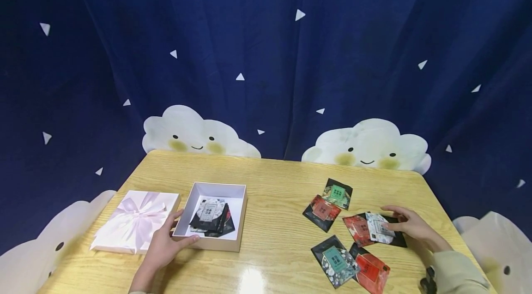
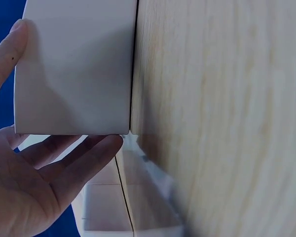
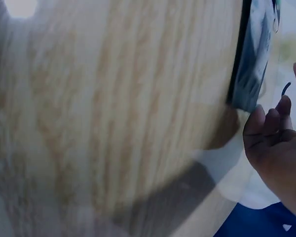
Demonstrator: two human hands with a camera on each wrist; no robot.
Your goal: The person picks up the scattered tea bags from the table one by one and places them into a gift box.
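Observation:
My left hand [image 1: 163, 244] holds the near left corner of an open white box [image 1: 243, 220], thumb on its front side and fingers along its left wall. In the left wrist view the fingers [image 2: 84, 163] lie against the box's side. Inside the box lies a small pile of flat black sachets, a white-labelled sachet [image 1: 208, 213] on top. My right hand [image 1: 415, 228] is at a white floral sachet [image 1: 378, 227], thumb over its right part and fingers loosely bent beyond it. This sachet overlaps a red one [image 1: 358, 229] and a black one [image 1: 400, 239].
A white lid with a pink ribbon bow [image 1: 139, 215] lies left of the box. On the right of the wooden table [image 1: 274, 257] are green [image 1: 337, 194], red [image 1: 322, 212], teal [image 1: 335, 261] and bright red [image 1: 371, 270] sachets. A dark blue curtain [image 1: 266, 54] hangs behind.

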